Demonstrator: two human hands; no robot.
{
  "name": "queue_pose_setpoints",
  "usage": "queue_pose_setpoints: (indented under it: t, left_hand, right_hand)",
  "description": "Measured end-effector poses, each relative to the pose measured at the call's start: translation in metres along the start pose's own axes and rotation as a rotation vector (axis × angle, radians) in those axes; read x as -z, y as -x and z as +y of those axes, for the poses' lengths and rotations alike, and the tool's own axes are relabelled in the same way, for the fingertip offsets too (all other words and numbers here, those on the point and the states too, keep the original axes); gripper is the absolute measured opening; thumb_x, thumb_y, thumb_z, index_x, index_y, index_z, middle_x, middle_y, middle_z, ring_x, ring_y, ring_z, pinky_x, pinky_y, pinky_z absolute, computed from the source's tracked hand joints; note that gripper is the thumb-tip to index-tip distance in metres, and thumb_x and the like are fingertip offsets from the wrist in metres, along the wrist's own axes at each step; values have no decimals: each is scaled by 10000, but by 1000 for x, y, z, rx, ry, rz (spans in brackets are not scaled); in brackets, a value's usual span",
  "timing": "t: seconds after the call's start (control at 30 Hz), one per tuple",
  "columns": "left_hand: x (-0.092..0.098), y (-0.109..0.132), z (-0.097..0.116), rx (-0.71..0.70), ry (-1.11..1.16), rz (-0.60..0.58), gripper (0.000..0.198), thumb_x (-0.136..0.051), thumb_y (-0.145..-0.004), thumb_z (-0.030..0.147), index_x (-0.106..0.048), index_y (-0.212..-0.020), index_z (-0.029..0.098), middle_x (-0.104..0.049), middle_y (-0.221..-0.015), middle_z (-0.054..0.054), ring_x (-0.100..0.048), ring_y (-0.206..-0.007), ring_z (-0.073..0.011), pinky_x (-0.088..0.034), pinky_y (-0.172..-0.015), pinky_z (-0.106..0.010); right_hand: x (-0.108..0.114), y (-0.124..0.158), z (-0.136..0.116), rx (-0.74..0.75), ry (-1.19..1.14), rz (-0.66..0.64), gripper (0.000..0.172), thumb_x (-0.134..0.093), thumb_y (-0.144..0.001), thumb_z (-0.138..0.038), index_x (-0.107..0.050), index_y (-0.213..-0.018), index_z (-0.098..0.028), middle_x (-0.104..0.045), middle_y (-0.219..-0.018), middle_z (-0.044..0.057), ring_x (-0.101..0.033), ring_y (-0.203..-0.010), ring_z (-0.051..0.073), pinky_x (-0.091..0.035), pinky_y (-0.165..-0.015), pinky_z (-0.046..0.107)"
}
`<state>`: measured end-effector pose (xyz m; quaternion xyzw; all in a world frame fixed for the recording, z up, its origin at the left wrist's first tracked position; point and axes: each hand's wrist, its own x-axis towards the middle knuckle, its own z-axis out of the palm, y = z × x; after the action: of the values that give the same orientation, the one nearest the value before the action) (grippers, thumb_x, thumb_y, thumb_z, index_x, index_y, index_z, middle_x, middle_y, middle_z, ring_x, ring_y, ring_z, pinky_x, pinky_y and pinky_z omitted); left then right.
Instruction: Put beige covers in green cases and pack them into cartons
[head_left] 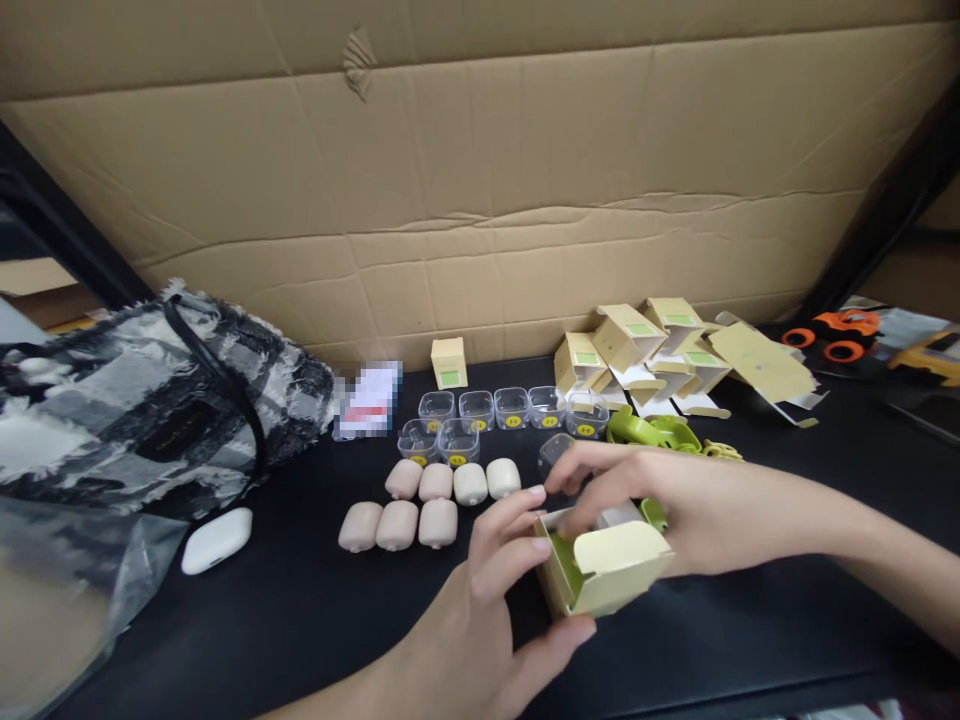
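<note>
A small pale yellow cardboard box (622, 572) sits in my left hand (480, 625), its thumb below and fingers along the near side. The box's end flap stands up, and something green (566, 562) shows inside. My right hand (637, 490) bends its fingers over and into the box's opening; what those fingertips pinch, if anything, is hidden. A green plastic piece (655, 514) peeks out under my right palm. Just beyond the right fingers is a clear plastic cup (555, 452), partly covered.
Clear cups with yellow labels (512, 408) stand in rows, with pinkish and cream rounded blocks (437, 522) before them. Several yellow boxes (628, 335) are piled at back right beside green parts (660, 430). A checked bag (150, 400) and white case (217, 541) lie left.
</note>
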<state>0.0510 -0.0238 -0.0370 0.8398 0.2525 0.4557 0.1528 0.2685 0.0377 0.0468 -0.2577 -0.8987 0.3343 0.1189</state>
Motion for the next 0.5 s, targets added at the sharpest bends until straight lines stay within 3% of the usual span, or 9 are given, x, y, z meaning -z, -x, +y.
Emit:
queue_pose_setpoints:
  t: [0.07, 0.13, 0.23, 0.4, 0.5]
  left_hand:
    - [2, 0, 1, 7, -62, -14, 623, -632, -814, 165, -249, -1302, 217, -324, -1348, -162, -427, -1281, -228, -469, -1033, -352]
    - [5, -1, 3, 10, -139, -46, 584, -616, -822, 185, -280, -1299, 190, -339, -1316, -160, -451, -1253, -231, -481, -1019, -334]
    - [9, -3, 6, 20, -244, -119, 546, -594, -829, 200, -328, -1303, 148, -362, -1265, -162, -468, -1234, -254, -510, -982, -318]
    - [11, -6, 6, 58, -195, -207, 541, -588, -835, 207, -350, -1320, 177, -426, -1241, -138, -549, -1153, -229, -507, -975, -295]
    - [11, -5, 4, 102, -88, -153, 668, -616, -818, 235, -231, -1363, 204, -490, -1232, -118, -543, -1165, -220, -494, -987, -294]
  right_hand:
    - [4, 11, 2, 22, -9, 125, 347, -639, -825, -243, -609, -1166, -298, -565, -1231, 41, -581, -1099, 193, -499, -907, 298]
    - [6, 22, 2, -4, -34, 219, 365, -595, -862, -264, -549, -1219, -325, -607, -1169, 37, -611, -1031, 185, -539, -837, 284]
    - [5, 34, -2, -61, -128, 178, 347, -583, -878, -270, -541, -1212, -354, -652, -1081, 18, -646, -953, 173, -570, -755, 248]
    - [-1, 33, -9, -91, -213, 119, 489, -747, -749, -355, -570, -1205, -364, -639, -1167, -2, -618, -1059, 213, -531, -869, 293]
    - [-7, 24, -10, -125, -227, 158, 333, -717, -784, -356, -635, -1104, -313, -672, -1058, -5, -633, -980, 186, -517, -840, 277]
